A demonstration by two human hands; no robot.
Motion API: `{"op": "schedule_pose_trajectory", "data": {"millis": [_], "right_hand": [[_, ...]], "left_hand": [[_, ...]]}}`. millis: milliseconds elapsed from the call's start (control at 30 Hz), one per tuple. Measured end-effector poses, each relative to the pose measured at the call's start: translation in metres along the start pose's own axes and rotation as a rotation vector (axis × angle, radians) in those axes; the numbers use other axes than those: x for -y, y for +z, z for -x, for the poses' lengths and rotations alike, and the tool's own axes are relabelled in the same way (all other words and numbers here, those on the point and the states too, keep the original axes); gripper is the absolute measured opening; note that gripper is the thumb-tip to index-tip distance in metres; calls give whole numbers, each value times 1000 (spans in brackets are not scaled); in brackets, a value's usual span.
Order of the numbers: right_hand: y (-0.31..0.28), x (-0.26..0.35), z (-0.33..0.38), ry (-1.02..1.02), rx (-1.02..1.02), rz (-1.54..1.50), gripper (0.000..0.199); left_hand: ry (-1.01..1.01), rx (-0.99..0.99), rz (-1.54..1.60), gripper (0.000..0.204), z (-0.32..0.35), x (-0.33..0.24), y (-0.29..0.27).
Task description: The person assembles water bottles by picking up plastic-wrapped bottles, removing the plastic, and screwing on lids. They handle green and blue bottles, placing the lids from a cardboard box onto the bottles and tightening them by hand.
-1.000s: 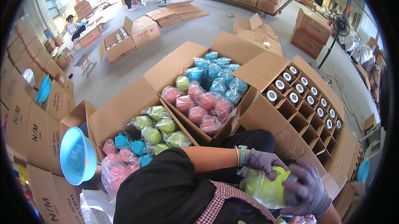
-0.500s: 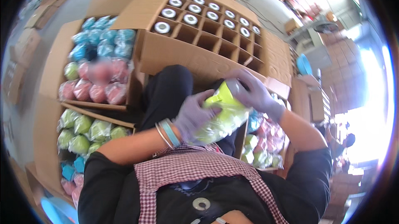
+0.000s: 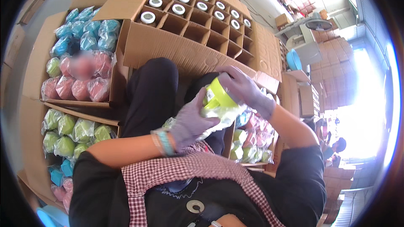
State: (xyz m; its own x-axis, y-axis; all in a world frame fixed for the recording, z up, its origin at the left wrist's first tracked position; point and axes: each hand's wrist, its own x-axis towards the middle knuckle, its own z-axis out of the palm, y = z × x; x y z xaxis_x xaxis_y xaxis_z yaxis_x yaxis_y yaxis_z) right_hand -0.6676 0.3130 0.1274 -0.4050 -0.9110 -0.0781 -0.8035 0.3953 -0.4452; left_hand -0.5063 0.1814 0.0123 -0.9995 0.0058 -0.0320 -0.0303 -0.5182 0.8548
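Observation:
In front of my lap I hold a lime-green, round-sided container [image 3: 221, 94], cup-like in shape, with a small white label on its side. Clear plastic wrap [image 3: 225, 115] bunches around its lower part, and the upper part is bare. My left hand [image 3: 191, 122], in a grey-purple glove, wraps round the wrapped lower part with the thumb across it. From the other side my right hand [image 3: 245, 87], gloved alike, grips the upper end, hiding most of its rim and whatever tops it.
Ahead stands a divided carton [image 3: 176, 47] with white-ringed round tops [image 3: 178, 9] in several cells. Left, cartons hold plastic-wrapped blue [image 3: 88, 41], pink [image 3: 80, 90] and green pieces [image 3: 65, 146]. Another carton of wrapped pieces [image 3: 256, 136] is by my right forearm. A fan [image 3: 318, 25] stands farther right.
The plastic wrap sits lower on the green container, baring more of its upper side. My left hand has shifted round it, and my right hand still grips the top. The whole view has shifted slightly.

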Motion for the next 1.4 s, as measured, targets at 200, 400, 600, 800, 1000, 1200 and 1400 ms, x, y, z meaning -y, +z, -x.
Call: {"op": "schedule_pose_trajectory", "data": {"millis": [200,400,600,800,1000,1200,1400], "right_hand": [[-25,54,-8,-477,30,-28,53],[1,23,-9,284,-85,-123,49],[-20,58,-4,-260,-66,-44,79],[10,3,1,-3,-238,-592,50],[-57,44,12,-236,6,57,30],[-45,85,30,-465,15,450,29],[-21,39,1,-124,-60,329,32]], "left_hand": [[-248,305,332,74,0,-61,-56],[34,-29,-161,108,-1,-7,-7],[-58,162,192,73,4,-51,-46],[54,-210,-444,85,1,-32,-17],[-48,204,92,93,23,-46,-54],[16,344,96,97,24,-33,-52],[137,-155,-190,95,34,-12,-17]]}}
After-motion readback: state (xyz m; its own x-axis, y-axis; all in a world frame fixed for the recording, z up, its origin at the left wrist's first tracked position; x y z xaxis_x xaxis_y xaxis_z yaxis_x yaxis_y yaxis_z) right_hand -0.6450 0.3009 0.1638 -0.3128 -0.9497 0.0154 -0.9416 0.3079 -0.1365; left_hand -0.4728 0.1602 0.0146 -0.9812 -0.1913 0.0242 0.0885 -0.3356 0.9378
